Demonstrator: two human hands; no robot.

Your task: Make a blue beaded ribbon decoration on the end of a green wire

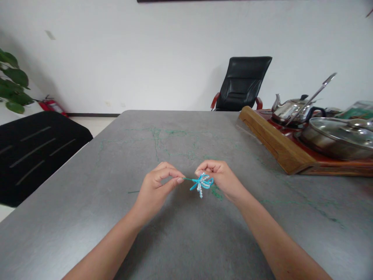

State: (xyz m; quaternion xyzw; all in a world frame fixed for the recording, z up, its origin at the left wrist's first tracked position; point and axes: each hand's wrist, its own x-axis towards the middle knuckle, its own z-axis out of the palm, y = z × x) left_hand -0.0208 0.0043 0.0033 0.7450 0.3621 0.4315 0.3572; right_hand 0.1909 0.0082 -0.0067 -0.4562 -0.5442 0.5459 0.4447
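Above the grey table, a small blue flower (207, 181) with looped petals and strings of clear beads is held between both hands. My left hand (155, 187) pinches its thin green stem (188, 179) between thumb and forefinger. On the other side, my right hand (223, 177) is closed, its fingertips at the upper edge of the flower; the flower partly hides the thumb. A short green wire end (133, 191) shows left of my left hand; whether it belongs to the stem, I cannot tell.
The grey table (186, 241) has green vein-like markings. At right, a wooden tea tray (271, 146) bears a steel kettle (291, 109) and a lidded pan (335, 142). Black chairs stand at the far side (247, 83) and left (43, 151).
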